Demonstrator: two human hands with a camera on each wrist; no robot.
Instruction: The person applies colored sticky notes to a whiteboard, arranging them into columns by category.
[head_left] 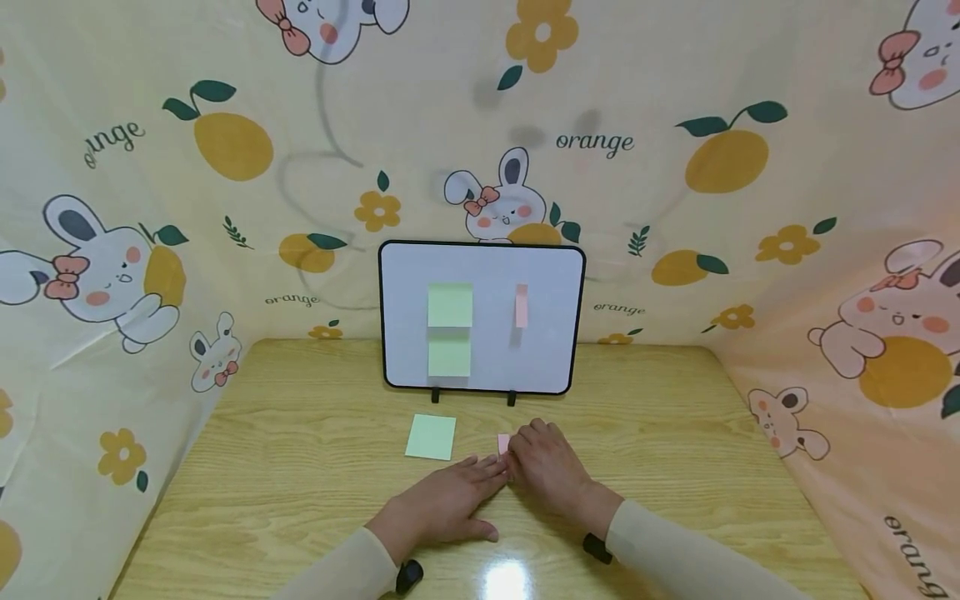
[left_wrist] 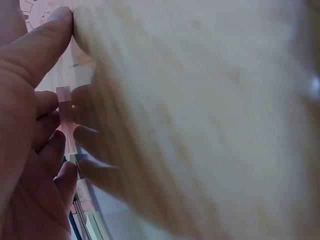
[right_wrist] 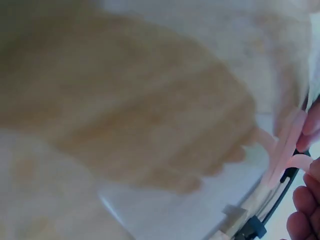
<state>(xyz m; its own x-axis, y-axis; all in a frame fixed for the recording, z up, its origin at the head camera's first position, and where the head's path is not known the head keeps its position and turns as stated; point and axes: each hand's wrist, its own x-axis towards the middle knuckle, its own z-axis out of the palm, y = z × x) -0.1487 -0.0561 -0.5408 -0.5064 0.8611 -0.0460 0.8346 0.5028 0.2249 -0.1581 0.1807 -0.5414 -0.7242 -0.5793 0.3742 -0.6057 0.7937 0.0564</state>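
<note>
A narrow pink sticky note (head_left: 503,444) lies on the wooden table in front of a small whiteboard (head_left: 491,333). My left hand (head_left: 450,500) rests palm down on the table, fingers extended, with its fingertips beside the note's lower end. At the note's right side, the curled fingers of my right hand (head_left: 551,471) cover part of it. In the right wrist view a curled end of the pink sticky note (right_wrist: 287,150) rises into the fingers, which pinch it. Left of the hands lies a green square sticky note (head_left: 431,437).
On the whiteboard are an upper green note (head_left: 450,305), a lower green note (head_left: 449,353) and a pink strip (head_left: 521,306). Two black feet hold the board up at the back of the table (head_left: 300,433). A patterned cloth (head_left: 615,183) encloses the back and sides.
</note>
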